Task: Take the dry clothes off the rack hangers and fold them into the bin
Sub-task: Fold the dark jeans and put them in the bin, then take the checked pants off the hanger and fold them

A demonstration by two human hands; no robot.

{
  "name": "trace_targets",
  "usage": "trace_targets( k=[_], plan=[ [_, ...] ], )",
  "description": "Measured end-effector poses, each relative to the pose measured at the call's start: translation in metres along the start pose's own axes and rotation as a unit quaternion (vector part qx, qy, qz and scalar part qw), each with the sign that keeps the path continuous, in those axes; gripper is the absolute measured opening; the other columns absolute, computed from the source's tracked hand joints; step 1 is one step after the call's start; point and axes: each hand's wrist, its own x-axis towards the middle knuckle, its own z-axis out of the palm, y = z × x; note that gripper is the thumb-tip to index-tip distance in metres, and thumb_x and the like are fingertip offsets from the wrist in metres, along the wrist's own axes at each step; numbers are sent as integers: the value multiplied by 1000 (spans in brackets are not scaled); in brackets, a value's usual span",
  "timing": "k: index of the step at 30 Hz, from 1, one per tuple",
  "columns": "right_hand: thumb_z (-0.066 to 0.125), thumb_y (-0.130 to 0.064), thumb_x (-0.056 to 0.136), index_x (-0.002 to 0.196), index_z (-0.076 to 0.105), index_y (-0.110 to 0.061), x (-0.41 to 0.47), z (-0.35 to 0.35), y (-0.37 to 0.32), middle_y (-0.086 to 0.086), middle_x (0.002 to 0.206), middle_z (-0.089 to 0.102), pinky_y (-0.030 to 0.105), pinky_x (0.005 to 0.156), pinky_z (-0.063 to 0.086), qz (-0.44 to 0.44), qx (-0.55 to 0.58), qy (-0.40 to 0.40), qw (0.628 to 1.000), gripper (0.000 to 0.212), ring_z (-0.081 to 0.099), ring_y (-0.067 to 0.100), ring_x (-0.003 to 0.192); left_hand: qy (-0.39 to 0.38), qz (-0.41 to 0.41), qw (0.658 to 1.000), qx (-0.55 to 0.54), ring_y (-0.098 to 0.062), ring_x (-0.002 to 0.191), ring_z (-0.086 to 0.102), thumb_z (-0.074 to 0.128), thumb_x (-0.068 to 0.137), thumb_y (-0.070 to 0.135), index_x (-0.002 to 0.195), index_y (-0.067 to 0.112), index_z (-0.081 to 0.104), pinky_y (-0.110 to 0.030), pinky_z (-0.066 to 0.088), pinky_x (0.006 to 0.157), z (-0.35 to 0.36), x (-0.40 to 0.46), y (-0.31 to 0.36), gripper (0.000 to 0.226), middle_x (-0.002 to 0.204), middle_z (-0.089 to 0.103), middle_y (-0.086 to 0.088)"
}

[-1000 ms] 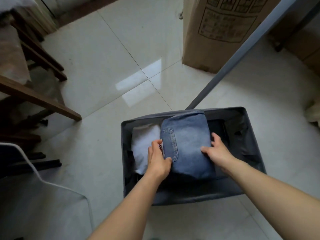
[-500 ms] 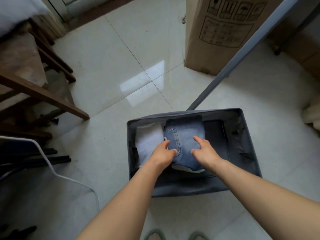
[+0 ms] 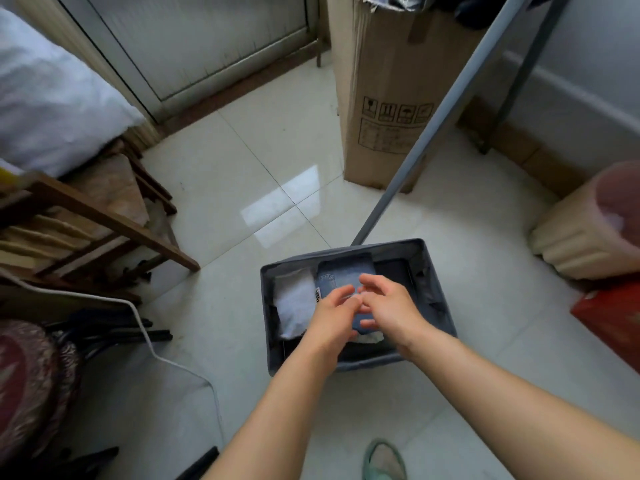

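A dark grey fabric bin (image 3: 437, 292) stands on the tiled floor in front of me. Inside it lies a folded blue denim garment (image 3: 346, 271) in the middle, and a folded white garment (image 3: 294, 303) lies at its left. My left hand (image 3: 334, 315) and my right hand (image 3: 389, 304) hover just above the denim with relaxed fingers, their fingertips close together, and neither holds anything. The bin's right part shows dark cloth. A grey rack pole (image 3: 433, 123) slants up from behind the bin.
A tall cardboard box (image 3: 391, 88) stands behind the bin. A wooden frame (image 3: 104, 216) and a white cable (image 3: 145, 334) are at the left. A beige basket (image 3: 588, 230) and a red box (image 3: 613, 317) sit at the right. My slipper (image 3: 382, 460) is at the bottom.
Both hands have let go of the denim, now lying in the bin, and lifted off it. The view has risen and pulled back, showing more of the room.
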Motion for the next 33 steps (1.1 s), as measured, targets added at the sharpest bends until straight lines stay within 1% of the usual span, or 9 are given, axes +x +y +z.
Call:
trace_targets(
  k=[5, 7, 11, 14, 16, 19, 23, 27, 33],
  plan=[
    [48, -6, 96, 129, 57, -15, -68, -25, -26, 3, 114, 63, 28, 67, 51, -16, 42, 21, 999, 35, 64, 23, 103, -15, 26, 1000, -10, -2, 85, 63, 48, 102, 18, 137, 17, 50, -19, 49, 61, 18, -70, 26, 35, 124, 64, -3],
    [51, -7, 94, 126, 58, -15, -98, -33, -35, 6, 116, 65, 32, 69, 52, -25, 60, 36, 997, 34, 65, 27, 105, -26, 34, 999, -13, -3, 86, 64, 49, 102, 18, 136, 16, 52, -18, 50, 59, 22, -104, 38, 35, 122, 65, -4],
    [54, -11, 95, 117, 61, -20, -169, -45, -55, 9, 115, 68, 39, 79, 56, -51, 71, 53, 995, 25, 66, 26, 104, -36, 61, 997, -13, -17, 101, 66, 54, 99, 19, 133, 15, 56, -28, 55, 70, 25, -176, 55, 34, 119, 68, -8],
    [51, -13, 97, 121, 62, -16, -229, -56, -70, 9, 112, 68, 33, 72, 56, -80, 82, 64, 991, 26, 67, 25, 103, -38, 90, 995, 1, -19, 103, 67, 53, 101, 22, 130, 16, 59, -41, 57, 90, 26, -236, 67, 31, 112, 70, -5],
    [49, -13, 99, 120, 63, -16, -276, -64, -78, 8, 110, 68, 31, 70, 56, -97, 92, 77, 988, 25, 66, 25, 101, -48, 110, 993, 10, -18, 99, 69, 52, 101, 23, 127, 17, 61, -48, 54, 96, 31, -279, 72, 28, 103, 72, -3],
    [48, -10, 99, 113, 64, -15, -340, -79, -85, 10, 105, 68, 29, 68, 57, -126, 111, 98, 981, 22, 67, 24, 96, -86, 155, 983, 41, -9, 85, 69, 50, 102, 21, 119, 20, 65, -41, 56, 91, 42, -337, 76, 23, 91, 72, 4],
    [48, -11, 99, 110, 64, -17, -417, -109, -92, 9, 102, 70, 30, 70, 56, -165, 118, 134, 970, 20, 68, 21, 94, -141, 188, 968, 84, -15, 93, 69, 48, 103, 21, 112, 22, 65, -31, 57, 80, 65, -401, 90, 19, 100, 71, -4],
    [46, -11, 100, 111, 63, -17, -481, -148, -93, 7, 103, 69, 34, 75, 57, -198, 110, 189, 955, 21, 67, 22, 96, -189, 217, 952, 110, -20, 103, 67, 51, 101, 25, 109, 26, 64, -37, 55, 89, 98, -458, 100, 15, 107, 70, -3],
    [48, -12, 99, 106, 64, -21, -569, -217, -76, 8, 98, 71, 39, 78, 57, -232, 93, 259, 933, 20, 70, 25, 93, -251, 274, 920, 128, -17, 96, 70, 56, 99, 25, 115, 23, 65, -38, 56, 87, 164, -538, 92, 19, 103, 73, -2]
  ],
)
